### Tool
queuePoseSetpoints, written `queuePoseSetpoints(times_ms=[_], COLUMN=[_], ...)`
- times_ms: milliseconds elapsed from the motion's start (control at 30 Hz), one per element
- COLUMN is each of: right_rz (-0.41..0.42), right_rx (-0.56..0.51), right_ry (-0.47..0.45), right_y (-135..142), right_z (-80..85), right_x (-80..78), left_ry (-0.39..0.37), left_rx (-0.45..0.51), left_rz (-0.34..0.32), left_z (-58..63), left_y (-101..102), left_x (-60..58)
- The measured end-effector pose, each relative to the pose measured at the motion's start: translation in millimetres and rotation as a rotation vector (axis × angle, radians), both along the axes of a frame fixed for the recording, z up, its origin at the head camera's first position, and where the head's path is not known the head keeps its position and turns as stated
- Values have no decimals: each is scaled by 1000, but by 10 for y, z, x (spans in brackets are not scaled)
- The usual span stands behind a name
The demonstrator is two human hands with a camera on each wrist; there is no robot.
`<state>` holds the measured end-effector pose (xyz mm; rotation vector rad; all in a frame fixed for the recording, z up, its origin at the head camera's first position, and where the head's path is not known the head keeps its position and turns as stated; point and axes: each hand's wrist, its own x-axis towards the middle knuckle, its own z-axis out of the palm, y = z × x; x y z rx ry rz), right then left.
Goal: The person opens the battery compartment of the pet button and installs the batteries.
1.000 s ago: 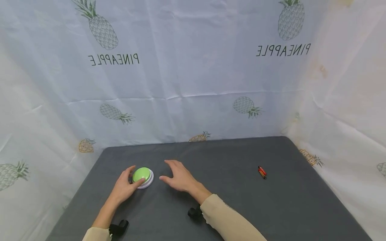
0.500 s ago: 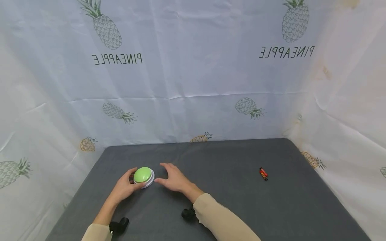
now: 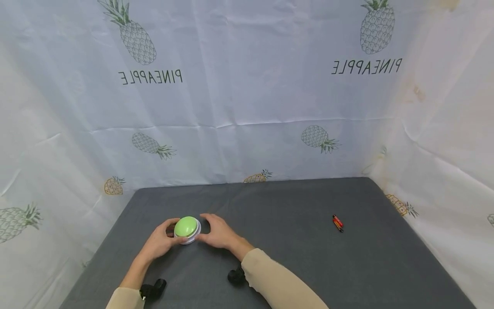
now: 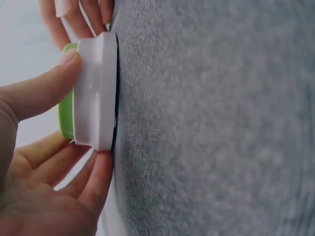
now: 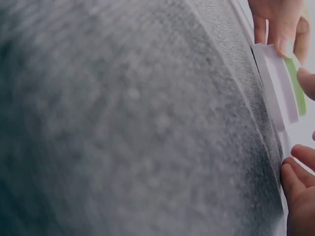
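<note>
A round push button (image 3: 186,226) with a green dome and a white base sits on the grey tabletop at the left. My left hand (image 3: 159,240) holds it from the left side, thumb at the near edge and fingers round the far left. In the left wrist view, the thumb (image 4: 47,88) lies against the white base (image 4: 96,93) and the fingers touch its other side. My right hand (image 3: 219,232) is at the button's right, thumb and fingers spread. A narrow gap shows between the right fingertips (image 5: 290,167) and the base in the right wrist view.
A small red and orange item with black ends (image 3: 337,223), resembling batteries, lies far to the right on the grey tabletop (image 3: 278,227). White pineapple-print cloth (image 3: 231,98) hangs behind and at both sides. Black wrist cameras (image 3: 153,289) are strapped below the hands.
My right hand has moved left, up to the button. The left hand has closed in on the button, which has shifted slightly right. The red item stays put.
</note>
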<state>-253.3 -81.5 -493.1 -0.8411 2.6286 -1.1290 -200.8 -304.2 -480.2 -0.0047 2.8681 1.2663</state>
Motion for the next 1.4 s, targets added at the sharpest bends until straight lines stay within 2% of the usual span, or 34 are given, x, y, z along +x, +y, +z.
queuePoseSetpoints(times_ms=[267, 567, 833, 1000, 1400], right_rz=[36, -15, -12, -39, -35], right_rx=[-57, -130, -218, -233, -256], right_ry=[29, 27, -20, -48, -29], right_y=[-16, 25, 143, 252, 505], right_z=[-20, -29, 23, 37, 153], right_x=[46, 44, 29, 30, 50], left_ry=[-3, -16, 5, 25, 55], left_rx=[91, 151, 165, 159, 194], left_rz=[-91, -100, -123, -147, -175], left_z=[8, 28, 99, 122, 172], left_y=[96, 164, 251, 340, 523], left_x=[-1, -7, 10, -6, -3])
